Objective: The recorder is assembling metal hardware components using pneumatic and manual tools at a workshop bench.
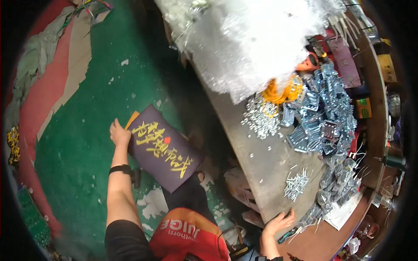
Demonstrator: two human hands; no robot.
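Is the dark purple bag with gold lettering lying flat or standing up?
Lying flat. The dark purple bag with gold lettering shows its whole broad face upward on the green floor; the left hand touches its upper corner.

Screws [261, 118], metal brackets [324, 115] on workbench [265, 167] (plastic bags [248, 39], probably).

Workshop: workbench [261, 161] strewn with screws [260, 118], metal brackets [324, 111].

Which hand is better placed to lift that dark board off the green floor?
Left. The left hand already touches the dark board at its upper corner, while the right hand rests on the workbench edge, far from it.
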